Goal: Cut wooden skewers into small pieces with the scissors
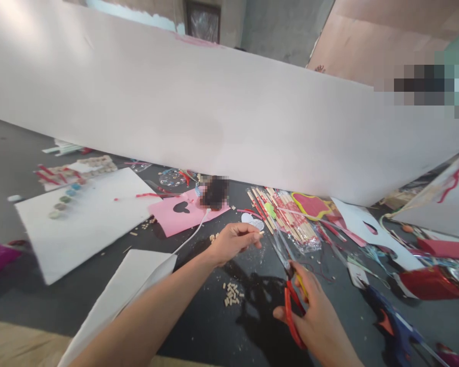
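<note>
My left hand [235,240] is pinched on a short piece of wooden stick, held just above the dark floor. My right hand [313,313] grips red-handled scissors [288,278], blades pointing up and left toward the stick's end. Beneath both hands lies a small pile of cut wooden bits [231,294]. Just beyond the scissors sits a clear packet of wooden sticks [286,219].
A large white board [176,107] leans across the back. White sheets [87,219] and a pink paper with a heart cut-out [183,211] lie at left. A blue glue gun [393,323], red foil and paper scraps crowd the right. A white cable [193,233] runs beside my left wrist.
</note>
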A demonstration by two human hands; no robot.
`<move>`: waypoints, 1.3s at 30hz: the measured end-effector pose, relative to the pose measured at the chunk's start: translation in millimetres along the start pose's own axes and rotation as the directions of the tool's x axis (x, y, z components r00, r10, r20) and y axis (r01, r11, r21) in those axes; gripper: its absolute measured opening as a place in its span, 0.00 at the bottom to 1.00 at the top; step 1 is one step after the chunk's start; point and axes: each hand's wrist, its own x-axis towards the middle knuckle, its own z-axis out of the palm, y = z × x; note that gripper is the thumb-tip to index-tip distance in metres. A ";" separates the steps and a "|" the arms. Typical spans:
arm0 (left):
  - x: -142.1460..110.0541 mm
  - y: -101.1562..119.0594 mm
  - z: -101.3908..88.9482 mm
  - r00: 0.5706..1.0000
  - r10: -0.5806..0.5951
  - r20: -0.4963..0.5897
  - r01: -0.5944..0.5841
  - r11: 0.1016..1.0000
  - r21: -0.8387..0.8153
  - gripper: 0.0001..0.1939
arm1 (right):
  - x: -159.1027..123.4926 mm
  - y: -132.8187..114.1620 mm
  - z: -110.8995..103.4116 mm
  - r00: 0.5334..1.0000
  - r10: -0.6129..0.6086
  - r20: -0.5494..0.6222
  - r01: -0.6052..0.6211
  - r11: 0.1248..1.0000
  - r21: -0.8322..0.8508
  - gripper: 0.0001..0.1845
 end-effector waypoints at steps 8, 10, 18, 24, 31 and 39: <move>0.3 -2.2 -0.1 0.998 0.032 0.046 -0.032 0.999 0.010 0.15 | 4.4 -10.6 3.0 0.997 -0.043 0.063 0.047 0.997 -0.064 0.39; -0.4 -2.4 0.3 0.997 0.042 0.062 -0.045 0.998 0.040 0.14 | 5.1 -11.0 3.5 0.997 -0.046 0.065 0.050 0.997 -0.059 0.40; -0.8 -5.8 -0.5 0.996 0.029 0.088 -0.040 0.991 0.126 0.15 | 5.1 -14.7 3.7 0.995 -0.053 0.086 0.059 0.996 -0.069 0.40; -1.5 -3.3 -0.2 0.995 0.029 0.100 -0.043 0.989 0.139 0.16 | 8.6 -13.8 5.6 0.984 -0.176 0.036 0.179 0.968 -0.176 0.33; -2.8 0.6 0.6 0.994 0.010 0.106 -0.031 0.979 0.202 0.15 | 8.2 -12.5 12.8 0.945 -0.328 0.013 0.306 0.864 -0.399 0.27; -2.5 -1.7 2.4 0.998 -0.006 0.066 -0.009 0.974 0.225 0.13 | 11.2 -13.8 13.3 0.929 -0.369 0.017 0.336 0.826 -0.452 0.25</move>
